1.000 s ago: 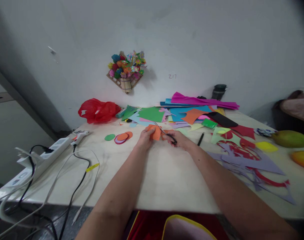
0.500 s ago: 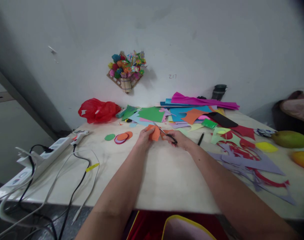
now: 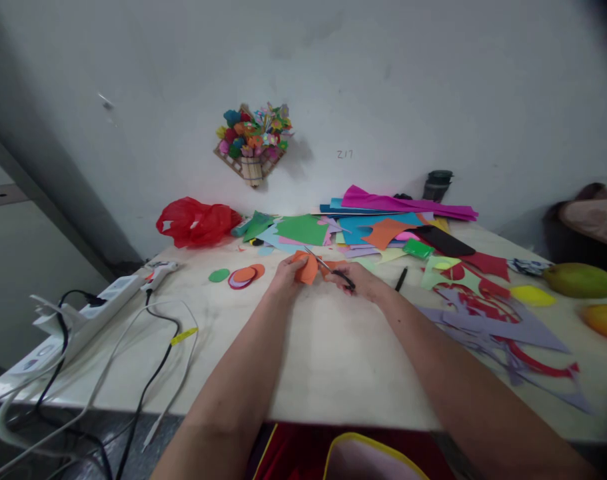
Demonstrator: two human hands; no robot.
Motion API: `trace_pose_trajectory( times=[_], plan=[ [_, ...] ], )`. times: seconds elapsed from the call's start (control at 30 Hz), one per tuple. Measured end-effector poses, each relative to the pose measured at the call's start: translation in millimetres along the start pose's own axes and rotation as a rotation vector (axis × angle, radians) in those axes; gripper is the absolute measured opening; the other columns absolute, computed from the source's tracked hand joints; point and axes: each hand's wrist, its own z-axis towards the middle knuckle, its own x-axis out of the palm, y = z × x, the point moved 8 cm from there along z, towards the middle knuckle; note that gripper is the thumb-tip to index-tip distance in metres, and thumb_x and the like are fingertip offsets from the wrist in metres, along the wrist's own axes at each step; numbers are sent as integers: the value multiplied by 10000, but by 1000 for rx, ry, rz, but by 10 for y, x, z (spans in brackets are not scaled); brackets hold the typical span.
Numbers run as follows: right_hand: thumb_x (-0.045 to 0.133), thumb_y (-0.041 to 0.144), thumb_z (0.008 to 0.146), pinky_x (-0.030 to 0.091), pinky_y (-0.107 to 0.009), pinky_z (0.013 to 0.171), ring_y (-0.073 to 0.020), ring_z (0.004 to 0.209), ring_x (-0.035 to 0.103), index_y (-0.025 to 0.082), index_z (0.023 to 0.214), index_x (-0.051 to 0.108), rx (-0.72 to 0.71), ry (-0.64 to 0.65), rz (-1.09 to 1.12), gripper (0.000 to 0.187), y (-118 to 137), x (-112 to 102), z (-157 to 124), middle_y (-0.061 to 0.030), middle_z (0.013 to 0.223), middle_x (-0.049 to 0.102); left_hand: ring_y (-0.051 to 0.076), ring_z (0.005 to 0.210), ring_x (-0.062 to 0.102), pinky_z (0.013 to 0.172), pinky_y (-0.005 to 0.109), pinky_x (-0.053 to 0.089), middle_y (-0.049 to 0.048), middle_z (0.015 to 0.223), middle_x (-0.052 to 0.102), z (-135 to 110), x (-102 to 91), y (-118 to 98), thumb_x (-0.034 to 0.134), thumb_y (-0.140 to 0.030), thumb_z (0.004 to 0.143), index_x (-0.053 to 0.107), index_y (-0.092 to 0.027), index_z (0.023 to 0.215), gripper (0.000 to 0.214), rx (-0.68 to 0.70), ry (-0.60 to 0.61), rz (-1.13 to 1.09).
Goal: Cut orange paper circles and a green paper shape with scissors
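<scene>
My left hand [image 3: 286,276] pinches a piece of orange paper [image 3: 306,267] above the middle of the pale table [image 3: 328,353]. My right hand [image 3: 359,280] grips black-handled scissors [image 3: 333,270], and their blades reach into the orange paper from the right. Both hands are closed and close together. To the left of them lie cut-out paper circles [image 3: 240,275], green, orange and red.
Coloured paper sheets [image 3: 363,223] are piled at the back by the wall, with red and purple offcuts [image 3: 488,310] on the right. A black pen [image 3: 401,279], a red plastic bag [image 3: 196,221], a power strip with cables [image 3: 90,313] and mangoes [image 3: 580,279] also lie on the table.
The orange paper has turned slightly in my left hand and the scissors have shifted a little along it. Everything else is as before.
</scene>
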Motion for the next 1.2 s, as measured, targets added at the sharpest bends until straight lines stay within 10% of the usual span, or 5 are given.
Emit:
trace_pose_trajectory(
  times=[1.2],
  plan=[
    [767, 384, 774, 225, -228, 408, -68, 363, 374, 215, 597, 481, 23, -4, -50, 376, 48, 25, -65, 56, 464, 488, 244, 802, 752, 818, 345, 579, 118, 831, 785, -15, -19, 52, 917, -186, 679, 751, -115, 845, 245, -78, 29, 53]
  ],
)
